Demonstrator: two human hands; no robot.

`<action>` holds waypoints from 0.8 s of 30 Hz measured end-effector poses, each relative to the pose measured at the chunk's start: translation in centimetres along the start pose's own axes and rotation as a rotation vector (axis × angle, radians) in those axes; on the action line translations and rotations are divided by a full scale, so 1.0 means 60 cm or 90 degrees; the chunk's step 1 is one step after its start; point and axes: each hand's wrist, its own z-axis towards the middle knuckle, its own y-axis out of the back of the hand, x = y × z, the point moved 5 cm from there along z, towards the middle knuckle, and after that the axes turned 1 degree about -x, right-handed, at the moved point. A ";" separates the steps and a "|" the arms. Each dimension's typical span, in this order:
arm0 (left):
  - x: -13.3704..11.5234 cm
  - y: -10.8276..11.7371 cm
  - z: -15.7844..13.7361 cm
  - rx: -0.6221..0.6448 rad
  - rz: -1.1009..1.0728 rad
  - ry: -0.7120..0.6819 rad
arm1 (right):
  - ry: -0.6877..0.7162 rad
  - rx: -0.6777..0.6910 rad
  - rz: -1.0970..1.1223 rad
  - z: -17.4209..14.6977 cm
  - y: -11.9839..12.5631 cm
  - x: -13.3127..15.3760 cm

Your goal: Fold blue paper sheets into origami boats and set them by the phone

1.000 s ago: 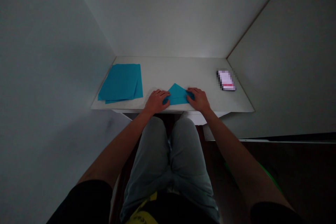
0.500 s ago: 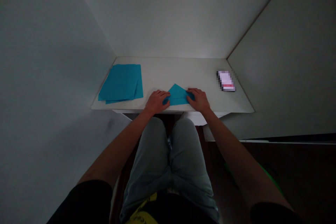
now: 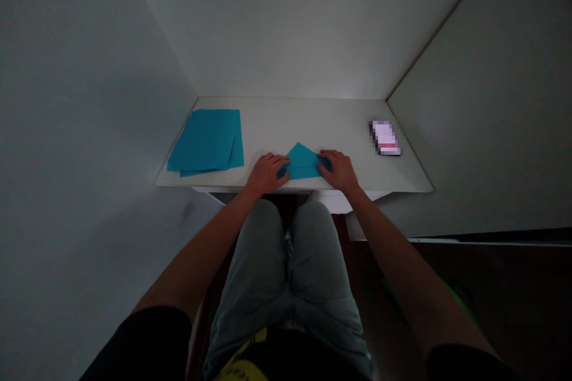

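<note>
A folded sheet of blue paper (image 3: 304, 168) lies near the front edge of the white desk, its pointed top facing away from me. A crease or folded edge runs across its lower part. At its left end, my left hand (image 3: 267, 172) grips it, fingers on top and thumb by the lower edge. My right hand (image 3: 340, 170) holds the right end the same way, thumb and fingers closed over the paper. Both ends of the paper are partly hidden under my hands.
On the left of the desk (image 3: 313, 119) lies a stack of blue paper sheets (image 3: 205, 140), slightly askew. A phone with a pixelated screen (image 3: 385, 137) lies on the right. Walls enclose the desk at the back and both sides. My legs (image 3: 290, 262) are below the front edge.
</note>
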 end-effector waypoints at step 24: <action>0.003 0.000 -0.001 -0.003 0.007 -0.003 | -0.012 0.008 -0.015 0.001 0.001 0.006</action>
